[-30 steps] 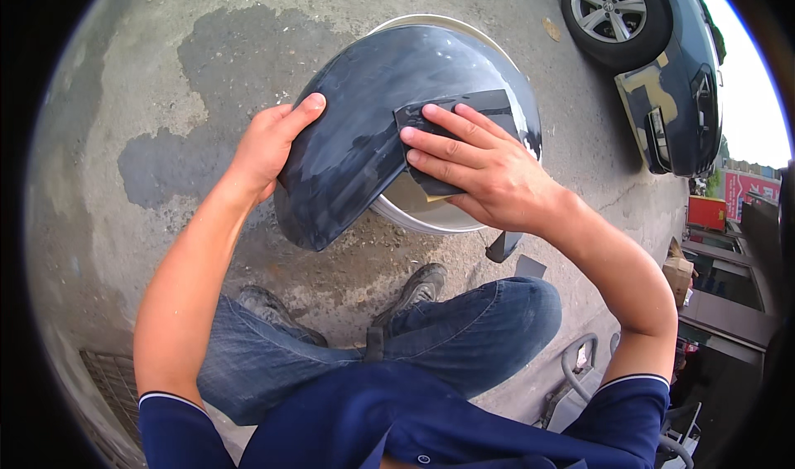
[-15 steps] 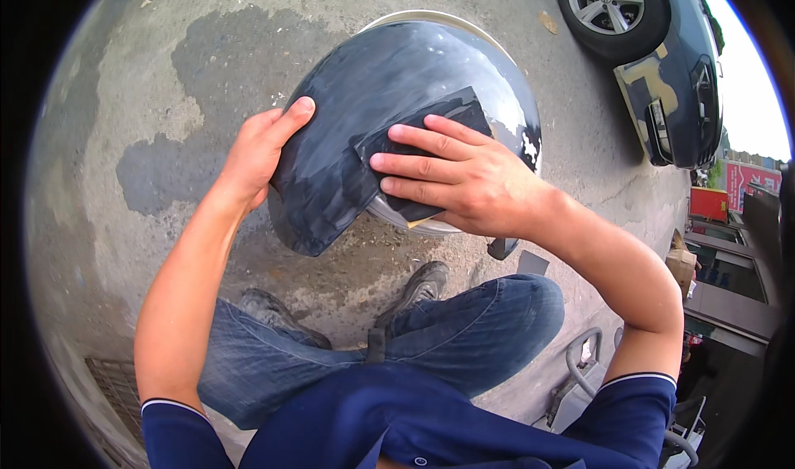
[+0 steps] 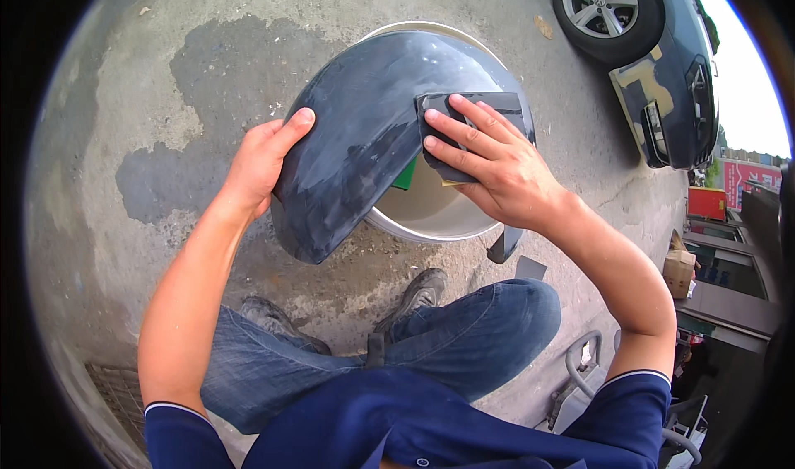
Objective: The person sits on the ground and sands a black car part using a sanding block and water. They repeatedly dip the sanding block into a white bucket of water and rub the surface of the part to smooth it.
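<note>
At the upper right stands a dark blue-grey car (image 3: 675, 96) with an emblem at the centre of its alloy wheel (image 3: 600, 5), and near the right edge a red signboard (image 3: 749, 186) bears pale lettering. Nearer, a wet, arched dark-grey fender (image 3: 356, 129) lies over a white bucket (image 3: 431, 235), its left edge grasped by the left hand (image 3: 260, 162), thumb on top, while the right hand (image 3: 505, 162), fingers extended, presses black sandpaper (image 3: 501, 101) against its right part.

My left hand (image 3: 263, 161) clasps with its thumb (image 3: 296, 126) on top. My right hand (image 3: 503, 169) lies palm down, fingers (image 3: 469, 135) extended forward and left.
</note>
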